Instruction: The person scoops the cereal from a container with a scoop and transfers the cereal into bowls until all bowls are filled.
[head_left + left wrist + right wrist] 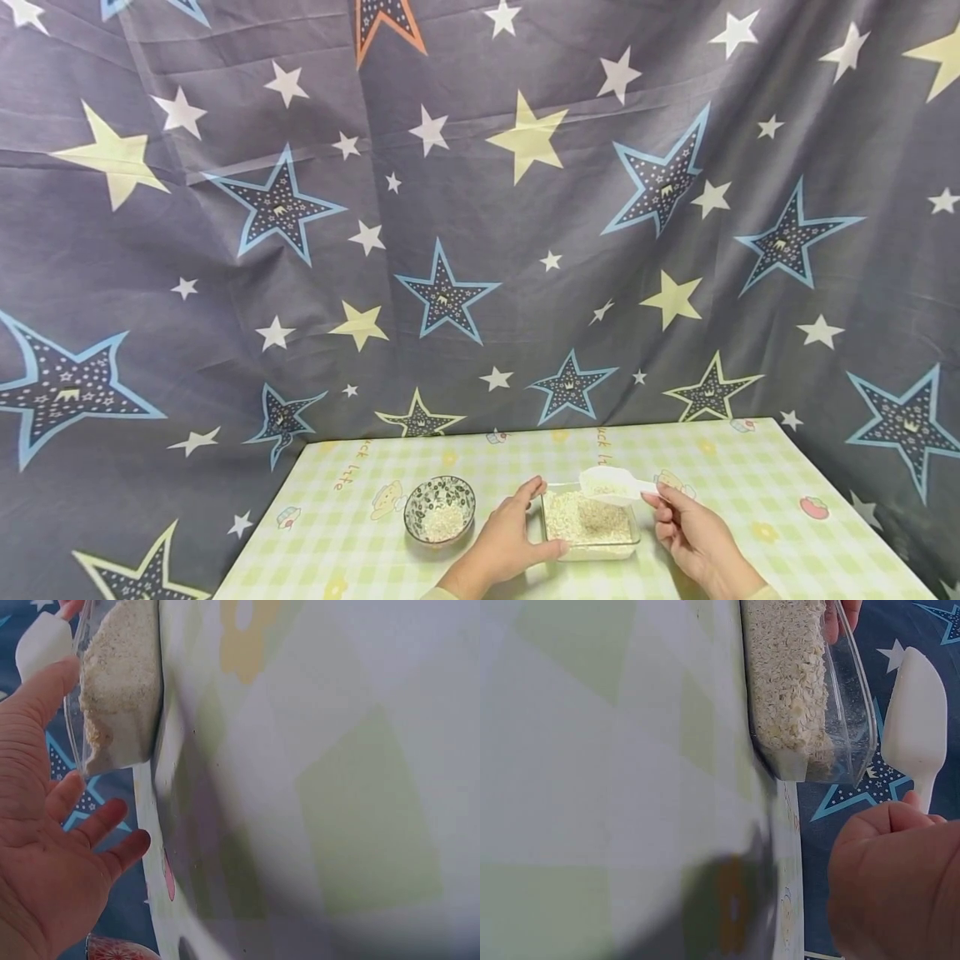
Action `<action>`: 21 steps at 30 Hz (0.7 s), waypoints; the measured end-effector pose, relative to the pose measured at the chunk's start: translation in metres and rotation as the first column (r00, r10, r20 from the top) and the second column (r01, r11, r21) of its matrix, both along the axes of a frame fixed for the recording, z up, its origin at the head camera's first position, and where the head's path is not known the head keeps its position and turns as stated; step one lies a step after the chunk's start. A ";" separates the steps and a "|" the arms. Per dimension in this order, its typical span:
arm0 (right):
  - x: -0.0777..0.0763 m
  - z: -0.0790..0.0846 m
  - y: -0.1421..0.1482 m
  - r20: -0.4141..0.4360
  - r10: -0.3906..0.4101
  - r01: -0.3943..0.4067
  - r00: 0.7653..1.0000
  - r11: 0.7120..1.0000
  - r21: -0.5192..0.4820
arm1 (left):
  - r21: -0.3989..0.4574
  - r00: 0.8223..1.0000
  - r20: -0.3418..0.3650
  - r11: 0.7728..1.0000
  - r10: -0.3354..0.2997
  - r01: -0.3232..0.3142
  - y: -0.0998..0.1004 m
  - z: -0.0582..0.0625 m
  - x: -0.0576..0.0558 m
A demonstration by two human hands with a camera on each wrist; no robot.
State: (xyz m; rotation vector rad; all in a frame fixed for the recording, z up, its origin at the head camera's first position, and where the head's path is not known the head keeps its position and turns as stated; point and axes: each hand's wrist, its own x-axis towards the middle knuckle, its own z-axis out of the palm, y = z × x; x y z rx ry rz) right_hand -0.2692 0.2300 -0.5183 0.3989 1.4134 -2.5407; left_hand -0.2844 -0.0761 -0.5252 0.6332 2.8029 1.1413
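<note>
A clear rectangular glass container (592, 552) full of pale flakes like oats (573, 517) stands on the table; a hollow shows in the flakes toward its right. My left hand (510, 533) spans the container's left end, thumb at the near rim and index finger at the far corner. Its other fingers spread free in the left wrist view. My right hand (693, 533) pinches the handle of a white plastic scoop (609, 483) above the container's far right rim. Pale flakes lie in the scoop's bowl. Left of the left hand sits a patterned bowl (440, 483) with some flakes at its bottom.
A green-and-white checked cloth (360, 550) with printed cartoon figures covers the table. Behind the table's far edge hangs a dark curtain (480, 367) with stars.
</note>
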 end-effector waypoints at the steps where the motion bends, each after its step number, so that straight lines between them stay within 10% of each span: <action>1: 0.000 0.001 0.000 -0.002 0.000 0.000 1.000 1.000 0.006 | -0.006 1.000 -0.005 1.000 0.001 -0.001 0.000 0.000 0.000; 12: -0.009 0.019 -0.014 -0.049 -0.012 0.014 0.999 0.998 0.054 | -0.012 0.988 -0.157 1.000 0.007 -0.009 -0.023 0.020 0.008; 21: -0.018 0.035 -0.052 -0.115 0.018 -0.006 0.993 0.995 0.097 | -0.006 0.953 -0.259 0.987 0.155 -0.162 -0.087 0.033 0.007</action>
